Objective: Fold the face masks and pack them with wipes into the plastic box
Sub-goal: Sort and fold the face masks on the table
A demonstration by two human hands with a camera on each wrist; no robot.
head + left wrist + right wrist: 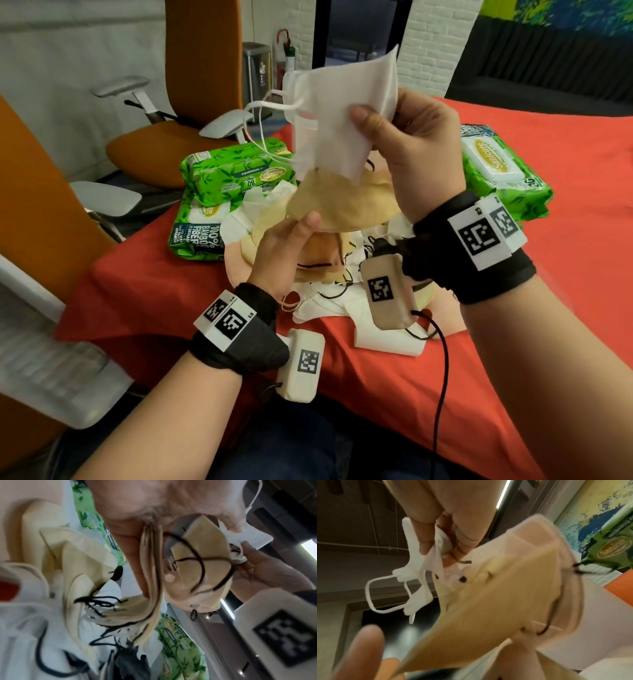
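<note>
My right hand (404, 137) pinches a white face mask (342, 113) held up in the air, thumb on its front; its white ear loops (263, 116) dangle to the left. Just below, my left hand (291, 240) grips a stack of tan masks (342, 205) by their edge. The left wrist view shows that stack (152, 574) edge-on with black ear loops (197, 563). From the right wrist, the white mask (423, 566) sits between my fingers above the tan masks (496, 601). More masks lie piled on the red tablecloth (342, 301). No plastic box is visible.
Two green wipe packs (226, 192) are stacked at the table's left edge and another green pack (496, 171) lies at the right. The red tablecloth (565, 308) covers the table. Orange office chairs (191, 102) stand to the left. A black cable (442, 377) hangs from my right wrist.
</note>
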